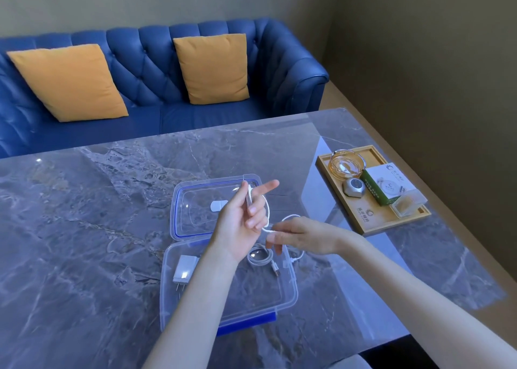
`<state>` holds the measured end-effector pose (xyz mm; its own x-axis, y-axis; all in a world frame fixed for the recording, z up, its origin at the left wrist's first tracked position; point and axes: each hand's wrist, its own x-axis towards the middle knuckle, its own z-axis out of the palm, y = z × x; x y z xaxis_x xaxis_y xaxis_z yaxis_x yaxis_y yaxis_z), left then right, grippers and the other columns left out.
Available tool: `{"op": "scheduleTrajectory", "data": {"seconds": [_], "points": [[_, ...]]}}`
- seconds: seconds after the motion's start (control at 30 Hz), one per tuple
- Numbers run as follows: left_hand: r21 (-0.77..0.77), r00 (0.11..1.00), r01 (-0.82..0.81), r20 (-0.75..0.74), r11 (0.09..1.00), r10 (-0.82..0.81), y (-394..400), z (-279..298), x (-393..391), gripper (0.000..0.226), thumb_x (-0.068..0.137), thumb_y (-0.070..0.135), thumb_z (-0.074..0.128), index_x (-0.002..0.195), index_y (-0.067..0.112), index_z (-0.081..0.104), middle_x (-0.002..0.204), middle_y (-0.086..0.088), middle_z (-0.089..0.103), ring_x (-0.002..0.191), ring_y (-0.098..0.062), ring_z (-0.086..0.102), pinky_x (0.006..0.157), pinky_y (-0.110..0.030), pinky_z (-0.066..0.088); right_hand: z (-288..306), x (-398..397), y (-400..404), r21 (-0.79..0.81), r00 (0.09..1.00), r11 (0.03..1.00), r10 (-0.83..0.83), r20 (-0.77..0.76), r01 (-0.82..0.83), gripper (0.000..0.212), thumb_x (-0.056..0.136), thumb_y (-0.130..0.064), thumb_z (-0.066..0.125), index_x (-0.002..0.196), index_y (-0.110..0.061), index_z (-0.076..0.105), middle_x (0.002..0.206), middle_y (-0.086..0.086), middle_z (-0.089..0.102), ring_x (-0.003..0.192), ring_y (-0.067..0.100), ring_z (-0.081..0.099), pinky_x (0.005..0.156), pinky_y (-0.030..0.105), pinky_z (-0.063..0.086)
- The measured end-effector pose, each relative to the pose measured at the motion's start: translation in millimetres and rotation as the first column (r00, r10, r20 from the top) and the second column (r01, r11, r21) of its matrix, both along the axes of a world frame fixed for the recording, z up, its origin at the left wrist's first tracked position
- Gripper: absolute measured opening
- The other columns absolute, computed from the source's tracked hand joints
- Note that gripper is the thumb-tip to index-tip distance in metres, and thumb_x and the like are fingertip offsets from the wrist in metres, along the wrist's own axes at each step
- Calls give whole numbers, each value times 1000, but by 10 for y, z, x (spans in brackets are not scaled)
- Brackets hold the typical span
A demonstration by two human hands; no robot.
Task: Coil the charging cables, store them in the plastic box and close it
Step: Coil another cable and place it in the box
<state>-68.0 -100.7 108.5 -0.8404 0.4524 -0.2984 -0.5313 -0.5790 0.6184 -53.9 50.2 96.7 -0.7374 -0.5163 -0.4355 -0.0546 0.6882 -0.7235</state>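
A clear plastic box [291, 287] with blue clips sits open on the marble table, its lid [181, 189] folded back behind it. Inside lie a coiled white cable [260, 258] and a white wall charger [184, 269]. My left hand [240, 223] is raised palm up above the box, pinching one end of a second white cable [267, 214] between thumb and fingers. That cable loops round the fingers to my right hand [299, 235], which grips it just to the right. Its tail [298, 258] hangs over the box's right rim.
A wooden tray [363, 226] at the table's right edge holds a glass ashtray [347, 163], a small metal object, a green and white carton [387, 185] and a clear toothpick box. A blue sofa [156, 88] with two orange cushions stands beyond the table's far edge.
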Motion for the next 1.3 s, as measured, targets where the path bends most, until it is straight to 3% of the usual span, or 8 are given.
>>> {"op": "scheduleTrajectory", "data": {"seconds": [0.17, 0.3, 0.43, 0.57, 0.77, 0.97, 1.13, 1.3], "points": [[-25, 945, 311, -95, 950, -312, -19, 115, 164, 53, 87, 37, 32, 95, -2, 67, 30, 8, 37, 20, 1, 25, 28, -11, 18, -169, -57, 50, 200, 1000, 980, -3, -30, 8, 20, 94, -18, 44, 99, -13, 63, 82, -7, 60, 82, 21, 53, 77, 29, 42], [-329, 824, 513, -69, 793, -562, 33, 61, 322, 53, 94, 38, 30, 102, -5, 60, 37, 6, 50, 24, -1, 24, 41, -18, 11, -96, -152, 11, 421, 972, 903, 18, -235, 85, 31, 88, -11, 43, 58, -16, 42, 60, -1, 44, 63, 21, 40, 54, 29, 26], [-613, 876, 399, 36, 682, -480, 59, -99, 353, 52, 99, 37, 28, 106, -2, 61, 44, 1, 61, 27, -4, 25, 59, -26, 21, 22, -277, 59, 406, 928, 894, -29, -371, 190, 40, 75, -18, 60, 43, -22, 36, 47, -4, 38, 63, 26, 41, 51, 28, 31], [-700, 973, 195, 53, 687, -223, 146, -313, 268, 47, 99, 35, 25, 105, -2, 53, 41, -1, 62, 24, -7, 24, 42, -23, 16, 194, -280, 59, 339, 915, 917, -64, -397, 211, 37, 72, -23, 61, 47, -12, 37, 50, 2, 30, 56, 19, 27, 50, 28, 24], [-560, 985, -112, 50, 821, 168, 126, -468, 17, 48, 100, 33, 22, 118, 1, 52, 46, 5, 67, 29, -7, 47, 37, -16, 36, 382, -119, -78, -24, 927, 983, -181, -327, 183, 38, 94, -30, 48, 73, 0, 59, 46, -6, 37, 45, 7, 35, 48, 18, 30], [-140, 969, -233, 50, 962, 242, -55, -201, -165, 47, 100, 34, 20, 100, 4, 57, 53, 7, 69, 47, -1, 64, 43, -11, 45, 198, 32, -137, -87, 992, 990, -117, -42, 113, 32, 96, -27, 43, 88, -9, 68, 47, -9, 38, 38, 3, 39, 45, 8, 31], [7, 998, -60, 2, 998, 60, -132, -11, -106, 51, 98, 35, 24, 100, 2, 62, 32, 7, 32, 23, -4, 27, 31, -13, 23, 58, 1, -92, -56, 993, 994, -87, 74, 92, 47, 91, -48, 45, 65, -14, 64, 37, -7, 37, 37, 7, 31, 48, 13, 33], [-152, 928, 332, -121, 931, -351, -166, 73, 42, 54, 87, 39, 32, 89, 2, 71, 29, 10, 35, 21, 2, 22, 29, -12, 13, 79, -115, -11, 96, 995, 991, -96, 11, 94, 57, 73, -50, 69, 45, -18, 32, 49, 0, 30, 46, 14, 25, 50, 26, 23]]}}
